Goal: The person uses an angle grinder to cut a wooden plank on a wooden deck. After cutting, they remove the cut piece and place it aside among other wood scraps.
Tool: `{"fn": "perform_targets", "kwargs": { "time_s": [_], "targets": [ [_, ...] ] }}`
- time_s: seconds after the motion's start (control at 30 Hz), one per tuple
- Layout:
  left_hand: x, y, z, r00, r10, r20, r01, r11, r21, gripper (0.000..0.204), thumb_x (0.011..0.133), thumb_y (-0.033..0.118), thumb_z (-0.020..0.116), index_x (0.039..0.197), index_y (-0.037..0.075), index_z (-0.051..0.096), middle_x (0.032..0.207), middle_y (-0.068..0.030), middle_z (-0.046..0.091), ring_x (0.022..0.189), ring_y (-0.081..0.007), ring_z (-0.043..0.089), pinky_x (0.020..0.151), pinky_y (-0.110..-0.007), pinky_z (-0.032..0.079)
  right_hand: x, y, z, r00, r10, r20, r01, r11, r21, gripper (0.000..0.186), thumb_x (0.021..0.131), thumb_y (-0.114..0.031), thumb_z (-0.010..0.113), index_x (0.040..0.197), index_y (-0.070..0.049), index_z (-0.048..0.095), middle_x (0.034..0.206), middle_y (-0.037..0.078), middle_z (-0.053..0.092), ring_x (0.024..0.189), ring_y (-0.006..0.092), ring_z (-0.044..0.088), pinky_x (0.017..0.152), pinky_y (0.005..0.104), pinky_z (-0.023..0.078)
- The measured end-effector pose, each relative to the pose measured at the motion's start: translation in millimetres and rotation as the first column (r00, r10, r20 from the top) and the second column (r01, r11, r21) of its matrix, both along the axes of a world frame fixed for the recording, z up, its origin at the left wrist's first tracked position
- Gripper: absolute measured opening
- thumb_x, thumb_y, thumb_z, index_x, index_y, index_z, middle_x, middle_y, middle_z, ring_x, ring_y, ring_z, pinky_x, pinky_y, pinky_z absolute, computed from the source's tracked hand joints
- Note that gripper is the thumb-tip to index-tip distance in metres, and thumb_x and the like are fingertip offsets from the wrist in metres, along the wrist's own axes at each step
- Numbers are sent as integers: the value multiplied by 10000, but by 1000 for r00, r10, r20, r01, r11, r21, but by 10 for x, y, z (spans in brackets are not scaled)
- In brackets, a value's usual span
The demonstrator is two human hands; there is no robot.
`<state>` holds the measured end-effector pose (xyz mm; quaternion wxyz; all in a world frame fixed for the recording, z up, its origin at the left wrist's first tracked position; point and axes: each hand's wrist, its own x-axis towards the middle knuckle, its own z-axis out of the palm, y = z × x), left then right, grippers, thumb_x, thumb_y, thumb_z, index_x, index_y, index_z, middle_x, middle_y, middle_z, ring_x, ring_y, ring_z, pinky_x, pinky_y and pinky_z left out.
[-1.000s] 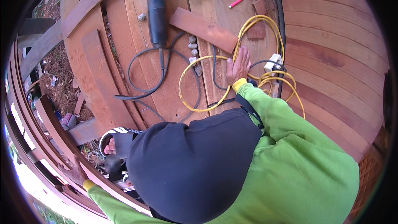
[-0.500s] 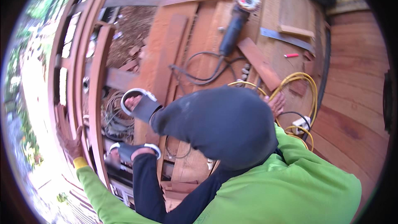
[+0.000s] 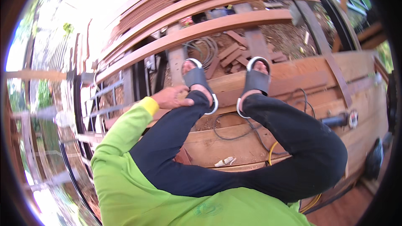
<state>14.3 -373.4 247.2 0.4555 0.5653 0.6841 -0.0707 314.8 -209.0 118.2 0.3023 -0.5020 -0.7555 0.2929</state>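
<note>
My left hand point(image 3: 169, 98), below a yellow cuff, is beside my left shin, its fingers and thumb apart and nothing between them. The fingertips meet or nearly meet the dark trouser leg point(image 3: 180, 119); I cannot tell which. My right hand is out of sight, and my right arm is hidden behind my body and bent leg. Both my feet, in dark slide sandals point(image 3: 256, 80) with white soles, rest on the reddish boards. Past my right knee lies an angle grinder point(image 3: 338, 120) with a dark body, its cord point(image 3: 222, 136) looping over the planks.
Long wooden beams point(image 3: 234, 24) span the frame ahead of my feet. Between the joists, wood offcuts point(image 3: 230, 53) and coiled wire point(image 3: 211, 47) lie on bare soil. A yellow cable point(image 3: 271, 152) and small white pieces point(image 3: 225, 162) are on the planks. A black plastic bag point(image 3: 373, 159) sits far right.
My view has swung left. My left hand has come off the beams and in beside my left shin. My right hand, earlier on the planks near the yellow cable, has gone out of sight.
</note>
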Motion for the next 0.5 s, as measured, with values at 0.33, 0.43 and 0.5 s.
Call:
{"fn": "perform_targets", "kwargs": {
  "time_s": [0.33, 0.43, 0.5],
  "targets": [
    [44, -460, -654, 688, 520, 506, -613, 790, 22, 746, 902, 573, 631, 1331, -31, 549, 1269, -172, 607, 1197, -227, 551, 1043, -350, 406, 1476, -22, 47, 970, -76, -229, 71, 997, -31, 277, 1023, -216, 546, 1149, 16, 629, 1119, 91, 643, 991, 166, 559, 884, 310, 453],
    [46, -581, -734, 442, 549, 710, -801, 598, 36, 700, 916, 530, 624, 1326, -32, 543, 1253, -160, 610, 1187, -214, 552, 1043, -339, 404, 2007, 246, 158, 946, -88, -313, 85, 996, -24, 263, 1029, -209, 546, 1126, 12, 650, 1089, 79, 663, 956, 144, 577, 862, 291, 470],
    [100, -713, -751, 265, 488, 831, -884, 468, 7, 670, 926, 501, 618, 1323, -33, 540, 1241, -152, 612, 1180, -206, 552, 1042, -331, 402, 2255, 516, 249, 934, -53, -354, 62, 998, 15, 256, 1032, -204, 547, 1111, 10, 664, 1068, 71, 677, 933, 129, 588, 847, 278, 481]
  ]
}}
